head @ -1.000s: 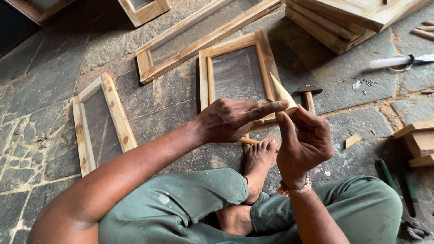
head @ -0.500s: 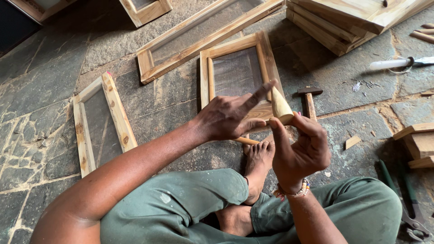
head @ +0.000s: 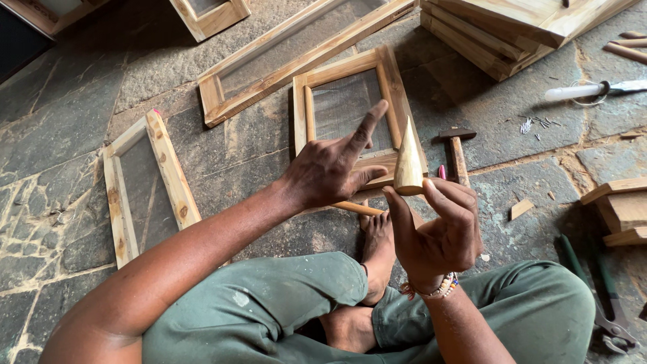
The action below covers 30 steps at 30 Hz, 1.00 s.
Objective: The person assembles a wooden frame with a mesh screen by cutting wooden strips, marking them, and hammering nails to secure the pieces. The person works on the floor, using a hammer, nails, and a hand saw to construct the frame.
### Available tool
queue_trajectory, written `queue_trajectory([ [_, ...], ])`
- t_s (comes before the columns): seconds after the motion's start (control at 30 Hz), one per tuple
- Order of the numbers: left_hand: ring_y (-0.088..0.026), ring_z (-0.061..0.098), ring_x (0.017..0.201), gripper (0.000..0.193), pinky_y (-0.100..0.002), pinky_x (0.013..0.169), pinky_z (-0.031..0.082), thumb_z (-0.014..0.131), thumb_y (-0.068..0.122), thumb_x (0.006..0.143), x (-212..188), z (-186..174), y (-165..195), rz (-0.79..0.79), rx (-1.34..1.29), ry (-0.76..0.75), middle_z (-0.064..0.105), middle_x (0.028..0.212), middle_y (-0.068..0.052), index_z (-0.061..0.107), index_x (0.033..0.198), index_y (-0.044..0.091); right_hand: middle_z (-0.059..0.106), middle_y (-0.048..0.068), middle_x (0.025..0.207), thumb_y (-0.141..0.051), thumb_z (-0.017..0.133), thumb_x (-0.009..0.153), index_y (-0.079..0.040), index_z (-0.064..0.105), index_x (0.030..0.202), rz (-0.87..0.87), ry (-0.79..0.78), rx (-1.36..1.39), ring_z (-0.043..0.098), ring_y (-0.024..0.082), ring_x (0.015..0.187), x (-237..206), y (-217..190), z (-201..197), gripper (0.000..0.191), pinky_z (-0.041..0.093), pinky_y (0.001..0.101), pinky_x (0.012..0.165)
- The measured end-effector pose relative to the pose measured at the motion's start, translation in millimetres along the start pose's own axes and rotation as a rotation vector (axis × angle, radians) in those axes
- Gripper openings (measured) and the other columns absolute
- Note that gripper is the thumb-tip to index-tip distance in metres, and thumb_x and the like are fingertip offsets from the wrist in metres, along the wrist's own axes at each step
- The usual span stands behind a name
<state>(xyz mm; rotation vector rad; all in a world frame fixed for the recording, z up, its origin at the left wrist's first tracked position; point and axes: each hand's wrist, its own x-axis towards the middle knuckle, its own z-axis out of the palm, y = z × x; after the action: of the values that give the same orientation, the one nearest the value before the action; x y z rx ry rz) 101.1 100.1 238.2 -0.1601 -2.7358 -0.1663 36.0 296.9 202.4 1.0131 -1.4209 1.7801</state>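
The right hand (head: 438, 232) held a tapered wooden peg (head: 408, 162) pinched by its thick base between thumb and fingertips; the peg stood nearly upright, long axis vertical, point aimed up and away toward the frame (head: 350, 111) on the stone floor (head: 74, 128); the left hand (head: 330, 168) hung just left of it, holding nothing, fingers spread, forefinger stretched out past the tip, thumb close to the peg's base; a hammer (head: 457, 152) lay just beyond the right hand, a thin stick (head: 357, 208) under the left.
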Motion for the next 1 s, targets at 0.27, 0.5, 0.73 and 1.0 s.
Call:
queue_trajectory([
  [0.27, -0.018, 0.064, 0.06, 0.102, -0.035, 0.061, 0.058, 0.063, 0.059, 0.103, 1, 0, 8, 0.122, -0.006, 0.079, 0.068, 0.082, -0.01, 0.004, 0.166, 0.005, 0.07, 0.016, 0.109, 0.0, 0.094, 0.085, 0.002, 0.06, 0.115, 0.052, 0.032, 0.069, 0.07, 0.021, 0.095, -5, 7, 2, 0.045, 0.057, 0.0303, 0.082],
  [0.5, -0.021, 0.072, 0.073, 0.101, -0.034, 0.068, 0.062, 0.073, 0.048, 0.1, 5, -5, 9, 0.097, -0.049, 0.116, 0.072, 0.099, -0.012, 0.007, 0.165, 0.007, 0.07, 0.016, 0.111, 0.0, 0.093, 0.088, 0.001, 0.058, 0.114, 0.138, 0.074, 0.132, 0.069, 0.018, 0.096, -16, 13, 1, 0.043, 0.057, 0.0239, 0.08],
  [0.73, -0.024, 0.074, 0.079, 0.099, -0.035, 0.069, 0.063, 0.077, 0.043, 0.099, 5, -5, 13, 0.128, -0.059, 0.152, 0.073, 0.105, -0.013, 0.012, 0.165, 0.008, 0.069, 0.014, 0.11, 0.0, 0.092, 0.089, 0.0, 0.056, 0.114, 0.17, 0.103, 0.189, 0.069, 0.016, 0.096, -26, 18, 1, 0.043, 0.056, 0.0229, 0.081],
  [1.0, -0.017, 0.068, 0.067, 0.089, -0.03, 0.059, 0.059, 0.073, 0.037, 0.102, 5, -7, 11, 0.248, -0.059, 0.166, 0.071, 0.128, -0.018, 0.011, 0.161, 0.01, 0.068, 0.017, 0.107, 0.002, 0.088, 0.092, 0.0, 0.055, 0.114, 0.217, 0.121, 0.255, 0.068, 0.015, 0.097, -32, 21, 3, 0.04, 0.056, 0.0221, 0.083],
])
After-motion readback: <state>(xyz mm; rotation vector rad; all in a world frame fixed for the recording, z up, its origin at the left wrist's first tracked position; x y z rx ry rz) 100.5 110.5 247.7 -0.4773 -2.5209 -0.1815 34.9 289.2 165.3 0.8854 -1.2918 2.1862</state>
